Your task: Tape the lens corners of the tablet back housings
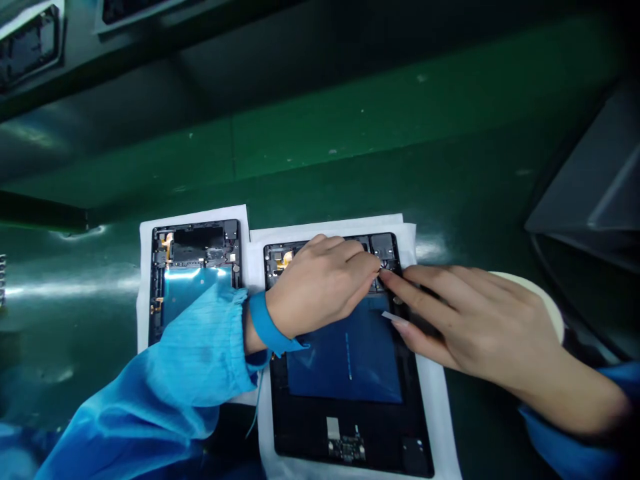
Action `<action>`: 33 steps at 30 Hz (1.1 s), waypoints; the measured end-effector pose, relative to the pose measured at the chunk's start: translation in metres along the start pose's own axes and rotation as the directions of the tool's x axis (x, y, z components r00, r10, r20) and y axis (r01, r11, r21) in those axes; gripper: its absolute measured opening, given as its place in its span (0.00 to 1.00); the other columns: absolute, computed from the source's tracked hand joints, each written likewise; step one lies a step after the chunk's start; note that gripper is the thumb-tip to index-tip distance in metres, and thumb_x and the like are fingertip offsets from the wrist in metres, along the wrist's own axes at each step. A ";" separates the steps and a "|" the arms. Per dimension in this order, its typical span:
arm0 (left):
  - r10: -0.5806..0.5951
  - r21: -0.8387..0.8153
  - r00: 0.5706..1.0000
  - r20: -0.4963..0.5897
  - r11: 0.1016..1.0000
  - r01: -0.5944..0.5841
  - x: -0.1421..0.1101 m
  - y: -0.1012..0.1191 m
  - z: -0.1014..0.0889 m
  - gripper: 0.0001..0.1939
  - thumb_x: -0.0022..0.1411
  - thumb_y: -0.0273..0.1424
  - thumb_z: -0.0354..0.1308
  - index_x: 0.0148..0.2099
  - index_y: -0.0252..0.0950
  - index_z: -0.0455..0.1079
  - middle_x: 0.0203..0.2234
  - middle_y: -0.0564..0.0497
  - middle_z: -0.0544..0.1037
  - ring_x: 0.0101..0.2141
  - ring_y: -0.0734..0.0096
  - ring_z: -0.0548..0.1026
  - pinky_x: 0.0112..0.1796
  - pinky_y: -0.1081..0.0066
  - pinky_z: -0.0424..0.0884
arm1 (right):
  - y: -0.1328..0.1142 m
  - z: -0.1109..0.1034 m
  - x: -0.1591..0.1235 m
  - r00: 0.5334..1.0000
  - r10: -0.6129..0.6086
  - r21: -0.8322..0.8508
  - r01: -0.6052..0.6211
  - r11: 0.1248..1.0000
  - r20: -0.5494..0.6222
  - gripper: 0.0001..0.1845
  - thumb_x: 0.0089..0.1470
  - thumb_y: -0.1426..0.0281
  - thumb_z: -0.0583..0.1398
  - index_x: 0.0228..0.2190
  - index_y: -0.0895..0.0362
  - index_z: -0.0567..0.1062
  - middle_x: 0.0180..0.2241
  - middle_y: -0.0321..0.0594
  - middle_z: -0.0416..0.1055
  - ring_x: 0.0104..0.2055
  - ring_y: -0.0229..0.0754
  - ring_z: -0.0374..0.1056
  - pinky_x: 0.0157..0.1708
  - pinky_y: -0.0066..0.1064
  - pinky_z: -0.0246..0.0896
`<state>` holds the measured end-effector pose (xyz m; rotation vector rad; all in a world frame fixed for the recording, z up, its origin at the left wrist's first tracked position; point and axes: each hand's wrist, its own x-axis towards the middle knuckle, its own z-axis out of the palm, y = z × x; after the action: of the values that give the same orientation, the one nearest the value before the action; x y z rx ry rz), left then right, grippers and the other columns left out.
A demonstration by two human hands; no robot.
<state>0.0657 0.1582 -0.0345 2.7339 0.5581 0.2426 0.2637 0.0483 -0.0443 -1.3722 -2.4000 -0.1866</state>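
An opened tablet body (pixel 350 400) with a blue panel lies on a white sheet in front of me. My left hand (pixel 320 283), fingers curled together, presses on its upper part near the small circuit parts. My right hand (pixel 470 320) reaches in from the right with fingers stretched out, index fingertip touching the same spot by the top right corner. A small pale strip sits at its thumb tip. A second opened tablet (pixel 195 273) lies on its own white sheet to the left, partly covered by my blue sleeve. A blue wrist strap circles my left wrist.
The bench is a green mat (pixel 400 133). A roll of pale tape (pixel 545 300) shows behind my right hand. A dark grey tray edge (pixel 595 187) stands at the right. Dark fixtures line the top left.
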 end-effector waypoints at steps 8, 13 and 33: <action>-0.003 -0.034 0.998 -0.058 0.999 0.001 0.000 0.000 0.000 0.14 0.74 0.30 0.49 0.37 0.35 0.73 0.30 0.51 0.75 0.32 0.66 0.72 0.36 0.65 0.64 | -0.006 -0.005 0.003 0.997 -0.047 -0.111 0.053 0.992 0.056 0.24 0.65 0.62 0.58 0.50 0.72 0.75 0.34 0.44 0.75 0.33 0.46 0.65 0.35 0.39 0.58; -0.029 -0.048 0.998 -0.058 0.999 0.026 0.001 0.001 0.000 0.12 0.73 0.30 0.51 0.38 0.36 0.74 0.30 0.52 0.76 0.32 0.67 0.73 0.37 0.66 0.65 | -0.003 0.001 0.000 0.995 0.061 0.060 -0.056 0.997 -0.081 0.17 0.63 0.65 0.60 0.48 0.64 0.76 0.37 0.44 0.78 0.33 0.41 0.68 0.30 0.34 0.57; -0.033 -0.070 0.995 -0.095 0.997 0.027 0.000 0.002 0.001 0.14 0.73 0.29 0.50 0.36 0.36 0.74 0.28 0.52 0.75 0.31 0.66 0.72 0.35 0.65 0.65 | 0.001 0.010 0.015 0.978 0.168 -0.014 -0.172 0.985 -0.124 0.02 0.63 0.72 0.62 0.38 0.59 0.74 0.23 0.32 0.71 0.19 0.34 0.59 0.24 0.33 0.52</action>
<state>0.0665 0.1559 -0.0346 2.6566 0.6050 0.3807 0.2557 0.0638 -0.0480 -1.5230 -2.1755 -0.2484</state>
